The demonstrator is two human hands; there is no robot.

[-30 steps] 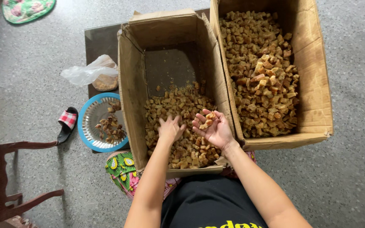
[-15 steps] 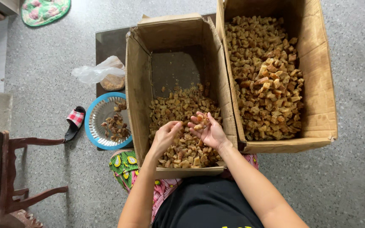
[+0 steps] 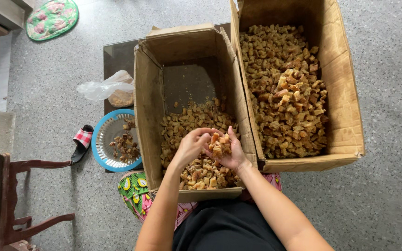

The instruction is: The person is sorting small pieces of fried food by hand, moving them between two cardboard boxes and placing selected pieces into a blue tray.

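Cardboard box (image 3: 147, 116) walls closely flank both hands (image 3: 210, 148).

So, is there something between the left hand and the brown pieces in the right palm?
Nothing visible: the left hand reaches straight onto the brown pieces cupped in the right hand, above the left cardboard box.

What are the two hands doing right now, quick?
Left hand: fingers bent, picking at the brown chunks in the other palm.
Right hand: open and cupped, palm up, holding a small pile of those chunks above the left cardboard box.
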